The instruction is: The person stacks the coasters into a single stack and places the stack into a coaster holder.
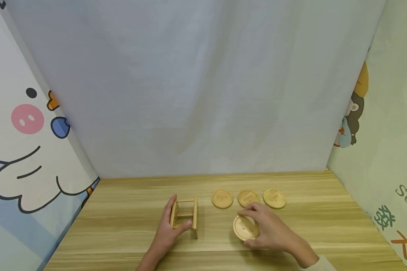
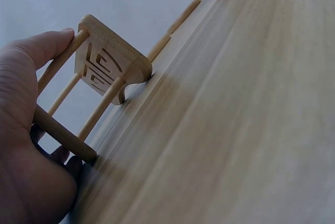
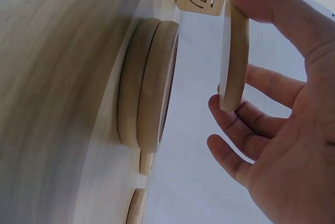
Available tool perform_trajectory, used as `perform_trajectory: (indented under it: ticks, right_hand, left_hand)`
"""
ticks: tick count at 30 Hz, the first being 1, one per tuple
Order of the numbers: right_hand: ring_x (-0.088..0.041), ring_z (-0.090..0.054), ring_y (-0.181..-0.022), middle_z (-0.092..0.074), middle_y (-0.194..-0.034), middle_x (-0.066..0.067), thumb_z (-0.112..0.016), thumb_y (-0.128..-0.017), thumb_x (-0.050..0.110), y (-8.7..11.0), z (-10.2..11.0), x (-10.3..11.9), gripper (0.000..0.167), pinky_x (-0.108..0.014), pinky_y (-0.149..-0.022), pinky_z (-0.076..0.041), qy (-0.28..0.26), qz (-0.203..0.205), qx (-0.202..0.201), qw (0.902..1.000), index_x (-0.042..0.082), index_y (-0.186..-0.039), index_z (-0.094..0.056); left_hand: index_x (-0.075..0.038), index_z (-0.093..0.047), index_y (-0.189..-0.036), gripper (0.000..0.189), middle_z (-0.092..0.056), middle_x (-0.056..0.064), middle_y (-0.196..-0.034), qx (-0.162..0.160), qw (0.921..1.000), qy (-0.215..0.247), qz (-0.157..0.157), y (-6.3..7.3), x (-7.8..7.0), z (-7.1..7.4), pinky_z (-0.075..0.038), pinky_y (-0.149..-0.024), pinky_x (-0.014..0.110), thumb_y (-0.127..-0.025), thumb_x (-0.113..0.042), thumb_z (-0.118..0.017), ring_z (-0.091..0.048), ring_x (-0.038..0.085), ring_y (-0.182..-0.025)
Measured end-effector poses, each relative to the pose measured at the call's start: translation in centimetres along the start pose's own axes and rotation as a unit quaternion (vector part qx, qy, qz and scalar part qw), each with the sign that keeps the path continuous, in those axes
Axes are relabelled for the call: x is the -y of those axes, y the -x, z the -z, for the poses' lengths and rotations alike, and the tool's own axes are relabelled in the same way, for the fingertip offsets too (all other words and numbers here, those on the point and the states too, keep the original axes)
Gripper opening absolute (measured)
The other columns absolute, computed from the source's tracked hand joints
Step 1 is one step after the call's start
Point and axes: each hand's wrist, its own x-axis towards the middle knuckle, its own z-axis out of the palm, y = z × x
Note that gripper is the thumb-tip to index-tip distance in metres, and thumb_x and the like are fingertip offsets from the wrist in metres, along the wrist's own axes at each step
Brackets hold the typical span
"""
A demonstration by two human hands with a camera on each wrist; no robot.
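My left hand (image 1: 169,229) grips a small wooden coaster holder (image 1: 196,220), with its thumb along the near side and fingers at the left panel. Its cut-out end panel (image 2: 107,59) and thin rods show in the left wrist view. To the right, my right hand (image 1: 274,229) pinches a round wooden coaster (image 1: 245,228) by its rim. The right wrist view has this coaster (image 3: 236,51) edge-on, apart from a stack of two coasters (image 3: 157,88) on the table. That stack cannot be clearly picked out in the head view.
A row of coasters lies farther back: a left one (image 1: 222,198), a middle one (image 1: 247,197) and a right one (image 1: 274,198). The wood-grain table (image 1: 129,210) meets a pale hanging cloth (image 1: 196,94) behind. Printed cartoon panels stand on both sides.
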Motion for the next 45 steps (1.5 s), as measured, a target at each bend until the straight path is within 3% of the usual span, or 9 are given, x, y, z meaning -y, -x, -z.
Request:
perform_trajectory:
  ticks: [29,45]
  right_hand:
    - [-0.020,-0.063,-0.113,-0.067,-0.125,0.007,-0.105,-0.070,0.032,1.1,1.3,-1.6,0.076,-0.049,-0.096,-0.056,-0.005,-0.018,0.006,0.9998,0.010,-0.138,-0.077]
    - [-0.018,-0.061,-0.112,-0.064,-0.124,0.006,-0.104,-0.071,0.030,1.3,1.1,-2.2,0.080,-0.048,-0.095,-0.055,-0.005,-0.012,0.018,0.9998,0.007,-0.142,-0.075]
  left_hand:
    - [-0.015,-0.021,-0.178,0.105,-0.011,0.023,-0.184,0.007,0.9999,0.000,0.010,0.1,0.0,0.1,-0.017,-0.130,0.074,-0.097,-0.016,-0.087,-0.007,0.052,-0.168]
    - [-0.021,-0.020,-0.179,0.106,-0.017,0.025,-0.181,0.002,0.9991,-0.029,-0.031,0.1,0.7,0.2,-0.026,-0.123,0.078,-0.099,-0.029,-0.087,-0.017,0.059,-0.163]
